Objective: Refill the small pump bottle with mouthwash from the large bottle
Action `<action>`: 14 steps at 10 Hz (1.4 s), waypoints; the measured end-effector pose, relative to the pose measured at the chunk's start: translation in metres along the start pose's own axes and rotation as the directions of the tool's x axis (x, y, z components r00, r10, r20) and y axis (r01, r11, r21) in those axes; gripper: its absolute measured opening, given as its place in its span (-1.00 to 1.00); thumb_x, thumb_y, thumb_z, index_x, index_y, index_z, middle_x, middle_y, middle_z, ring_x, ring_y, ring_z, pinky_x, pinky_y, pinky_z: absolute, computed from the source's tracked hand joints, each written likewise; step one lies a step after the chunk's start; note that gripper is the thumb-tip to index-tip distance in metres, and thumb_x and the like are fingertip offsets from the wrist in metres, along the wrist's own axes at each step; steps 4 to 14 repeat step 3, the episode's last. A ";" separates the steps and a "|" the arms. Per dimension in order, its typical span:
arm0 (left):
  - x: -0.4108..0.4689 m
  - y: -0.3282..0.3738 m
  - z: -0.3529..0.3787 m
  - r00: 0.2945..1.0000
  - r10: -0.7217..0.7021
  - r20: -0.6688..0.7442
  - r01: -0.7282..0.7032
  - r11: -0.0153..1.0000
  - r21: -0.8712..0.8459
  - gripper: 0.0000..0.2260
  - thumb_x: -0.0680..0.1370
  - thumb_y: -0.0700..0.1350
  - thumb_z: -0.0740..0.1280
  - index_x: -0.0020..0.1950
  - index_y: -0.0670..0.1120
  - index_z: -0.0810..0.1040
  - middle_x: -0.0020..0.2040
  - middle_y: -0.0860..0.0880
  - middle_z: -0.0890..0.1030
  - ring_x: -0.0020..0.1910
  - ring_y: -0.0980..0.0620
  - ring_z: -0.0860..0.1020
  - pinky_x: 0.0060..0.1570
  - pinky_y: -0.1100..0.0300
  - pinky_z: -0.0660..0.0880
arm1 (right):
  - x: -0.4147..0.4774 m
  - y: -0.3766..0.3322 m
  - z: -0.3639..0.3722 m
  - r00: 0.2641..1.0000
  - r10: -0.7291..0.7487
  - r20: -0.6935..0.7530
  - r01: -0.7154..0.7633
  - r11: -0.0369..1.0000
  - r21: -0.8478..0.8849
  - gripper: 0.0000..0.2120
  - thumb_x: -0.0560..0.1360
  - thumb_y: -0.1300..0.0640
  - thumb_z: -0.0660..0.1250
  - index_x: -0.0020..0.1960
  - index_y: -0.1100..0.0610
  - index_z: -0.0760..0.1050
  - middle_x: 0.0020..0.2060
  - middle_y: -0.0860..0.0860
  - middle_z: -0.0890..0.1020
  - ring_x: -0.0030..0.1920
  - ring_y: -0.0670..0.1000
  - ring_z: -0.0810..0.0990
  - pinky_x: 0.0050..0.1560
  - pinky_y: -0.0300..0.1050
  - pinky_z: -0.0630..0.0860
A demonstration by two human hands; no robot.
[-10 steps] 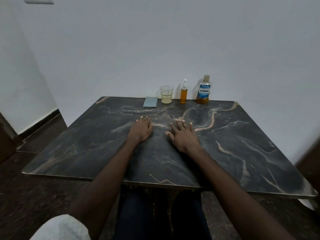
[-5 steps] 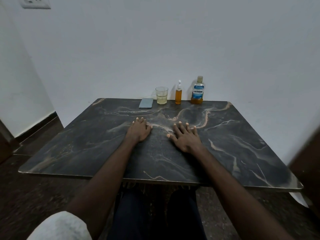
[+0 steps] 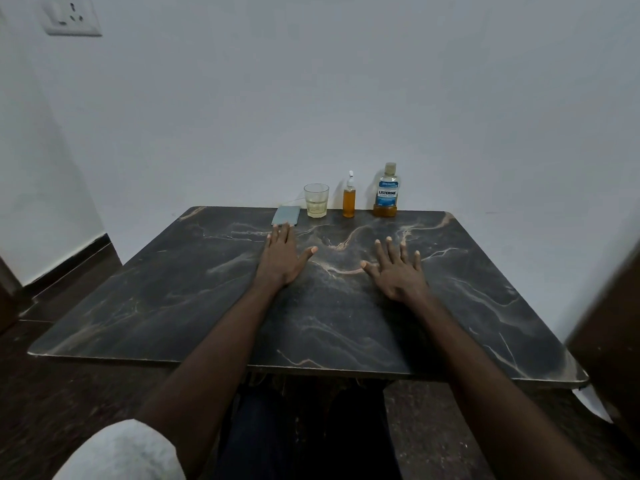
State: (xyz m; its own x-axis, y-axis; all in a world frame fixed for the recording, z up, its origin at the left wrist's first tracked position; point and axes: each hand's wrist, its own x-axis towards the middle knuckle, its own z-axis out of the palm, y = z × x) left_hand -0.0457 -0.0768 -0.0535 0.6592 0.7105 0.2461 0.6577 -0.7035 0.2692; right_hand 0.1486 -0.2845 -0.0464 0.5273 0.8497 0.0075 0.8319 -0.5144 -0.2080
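Observation:
The small pump bottle (image 3: 348, 199), filled with orange liquid under a white pump top, stands upright at the far edge of the dark marble table (image 3: 173, 306). Just right of it stands the large mouthwash bottle (image 3: 387, 190) with a blue label, a capped top and orange liquid low in its base. My left hand (image 3: 282, 256) lies flat on the table, its fingertips near a phone. My right hand (image 3: 396, 268) hovers flat with fingers spread, well short of both bottles. Neither hand holds anything.
A clear glass (image 3: 316, 200) with a little pale liquid stands left of the pump bottle. A grey phone (image 3: 286, 215) with a cable lies left of the glass. The white wall rises right behind the row. A wall socket (image 3: 71, 15) is at the upper left.
Both hands have slid forward toward the far edge and moved apart. The right hand's fingers have spread wider. The head has tilted up, showing more wall.

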 end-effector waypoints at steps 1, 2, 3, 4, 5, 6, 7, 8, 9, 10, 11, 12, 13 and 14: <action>0.009 0.006 -0.004 0.997 0.035 -0.067 -0.032 0.998 0.055 -0.14 0.61 0.44 -0.05 0.69 -0.14 -0.09 0.70 -0.14 -0.10 0.68 -0.12 -0.18 0.64 -0.07 -0.17 | 0.011 0.001 -0.006 0.996 -0.014 -0.086 0.014 1.000 0.006 -0.26 0.65 -0.40 -0.21 0.69 -0.07 -0.31 0.67 0.05 -0.29 0.66 0.15 -0.35 0.62 0.26 -0.36; 0.014 0.006 -0.005 0.958 0.169 -0.231 -0.135 0.978 0.157 -0.14 0.61 0.43 0.00 0.70 -0.13 -0.05 0.71 -0.11 -0.07 0.68 -0.07 -0.17 0.65 -0.06 -0.13 | 0.028 0.002 -0.005 0.968 -0.013 -0.251 0.021 0.999 0.032 -0.23 0.65 -0.40 -0.21 0.70 -0.02 -0.27 0.69 0.07 -0.24 0.68 0.14 -0.31 0.64 0.21 -0.33; 0.021 0.004 -0.012 0.893 0.242 -0.379 -0.182 0.965 0.187 -0.10 0.60 0.42 0.11 0.70 -0.13 -0.10 0.71 -0.10 -0.14 0.68 -0.07 -0.20 0.65 -0.08 -0.06 | 0.049 0.004 -0.005 0.924 -0.042 -0.381 0.055 0.998 0.023 -0.24 0.67 -0.38 -0.20 0.71 0.02 -0.22 0.70 0.05 -0.21 0.68 0.08 -0.29 0.66 0.15 -0.29; 0.021 0.004 -0.012 0.893 0.242 -0.379 -0.182 0.965 0.187 -0.10 0.60 0.42 0.11 0.70 -0.13 -0.10 0.71 -0.10 -0.14 0.68 -0.07 -0.20 0.65 -0.08 -0.06 | 0.049 0.004 -0.005 0.924 -0.042 -0.381 0.055 0.998 0.023 -0.24 0.67 -0.38 -0.20 0.71 0.02 -0.22 0.70 0.05 -0.21 0.68 0.08 -0.29 0.66 0.15 -0.29; 0.021 0.004 -0.012 0.893 0.242 -0.379 -0.182 0.965 0.187 -0.10 0.60 0.42 0.11 0.70 -0.13 -0.10 0.71 -0.10 -0.14 0.68 -0.07 -0.20 0.65 -0.08 -0.06 | 0.049 0.004 -0.005 0.924 -0.042 -0.381 0.055 0.998 0.023 -0.24 0.67 -0.38 -0.20 0.71 0.02 -0.22 0.70 0.05 -0.21 0.68 0.08 -0.29 0.66 0.15 -0.29; 0.021 0.004 -0.012 0.893 0.242 -0.379 -0.182 0.965 0.187 -0.10 0.60 0.42 0.11 0.70 -0.13 -0.10 0.71 -0.10 -0.14 0.68 -0.07 -0.20 0.65 -0.08 -0.06 | 0.049 0.004 -0.005 0.924 -0.042 -0.381 0.055 0.998 0.023 -0.24 0.67 -0.38 -0.20 0.71 0.02 -0.22 0.70 0.05 -0.21 0.68 0.08 -0.29 0.66 0.15 -0.29; 0.021 0.004 -0.012 0.893 0.242 -0.379 -0.182 0.965 0.187 -0.10 0.60 0.42 0.11 0.70 -0.13 -0.10 0.71 -0.10 -0.14 0.68 -0.07 -0.20 0.65 -0.08 -0.06 | 0.049 0.004 -0.005 0.924 -0.042 -0.381 0.055 0.998 0.023 -0.24 0.67 -0.38 -0.20 0.71 0.02 -0.22 0.70 0.05 -0.21 0.68 0.08 -0.29 0.66 0.15 -0.29; 0.021 0.004 -0.012 0.893 0.242 -0.379 -0.182 0.965 0.187 -0.10 0.60 0.42 0.11 0.70 -0.13 -0.10 0.71 -0.10 -0.14 0.68 -0.07 -0.20 0.65 -0.08 -0.06 | 0.049 0.004 -0.005 0.924 -0.042 -0.381 0.055 0.998 0.023 -0.24 0.67 -0.38 -0.20 0.71 0.02 -0.22 0.70 0.05 -0.21 0.68 0.08 -0.29 0.66 0.15 -0.29; 0.021 0.004 -0.012 0.893 0.242 -0.379 -0.182 0.965 0.187 -0.10 0.60 0.42 0.11 0.70 -0.13 -0.10 0.71 -0.10 -0.14 0.68 -0.07 -0.20 0.65 -0.08 -0.06 | 0.049 0.004 -0.005 0.924 -0.042 -0.381 0.055 0.998 0.023 -0.24 0.67 -0.38 -0.20 0.71 0.02 -0.22 0.70 0.05 -0.21 0.68 0.08 -0.29 0.66 0.15 -0.29; 0.021 0.004 -0.012 0.893 0.242 -0.379 -0.182 0.965 0.187 -0.10 0.60 0.42 0.11 0.70 -0.13 -0.10 0.71 -0.10 -0.14 0.68 -0.07 -0.20 0.65 -0.08 -0.06 | 0.049 0.004 -0.005 0.924 -0.042 -0.381 0.055 0.998 0.023 -0.24 0.67 -0.38 -0.20 0.71 0.02 -0.22 0.70 0.05 -0.21 0.68 0.08 -0.29 0.66 0.15 -0.29; 0.021 0.004 -0.012 0.893 0.242 -0.379 -0.182 0.965 0.187 -0.10 0.60 0.42 0.11 0.70 -0.13 -0.10 0.71 -0.10 -0.14 0.68 -0.07 -0.20 0.65 -0.08 -0.06 | 0.049 0.004 -0.005 0.924 -0.042 -0.381 0.055 0.998 0.023 -0.24 0.67 -0.38 -0.20 0.71 0.02 -0.22 0.70 0.05 -0.21 0.68 0.08 -0.29 0.66 0.15 -0.29; 0.021 0.004 -0.012 0.893 0.242 -0.379 -0.182 0.965 0.187 -0.10 0.60 0.42 0.11 0.70 -0.13 -0.10 0.71 -0.10 -0.14 0.68 -0.07 -0.20 0.65 -0.08 -0.06 | 0.049 0.004 -0.005 0.924 -0.042 -0.381 0.055 0.998 0.023 -0.24 0.67 -0.38 -0.20 0.71 0.02 -0.22 0.70 0.05 -0.21 0.68 0.08 -0.29 0.66 0.15 -0.29; 0.021 0.004 -0.012 0.893 0.242 -0.379 -0.182 0.965 0.187 -0.10 0.60 0.42 0.11 0.70 -0.13 -0.10 0.71 -0.10 -0.14 0.68 -0.07 -0.20 0.65 -0.08 -0.06 | 0.049 0.004 -0.005 0.924 -0.042 -0.381 0.055 0.998 0.023 -0.24 0.67 -0.38 -0.20 0.71 0.02 -0.22 0.70 0.05 -0.21 0.68 0.08 -0.29 0.66 0.15 -0.29; 0.021 0.004 -0.012 0.893 0.242 -0.379 -0.182 0.965 0.187 -0.10 0.60 0.42 0.11 0.70 -0.13 -0.10 0.71 -0.10 -0.14 0.68 -0.07 -0.20 0.65 -0.08 -0.06 | 0.049 0.004 -0.005 0.924 -0.042 -0.381 0.055 0.998 0.023 -0.24 0.67 -0.38 -0.20 0.71 0.02 -0.22 0.70 0.05 -0.21 0.68 0.08 -0.29 0.66 0.15 -0.29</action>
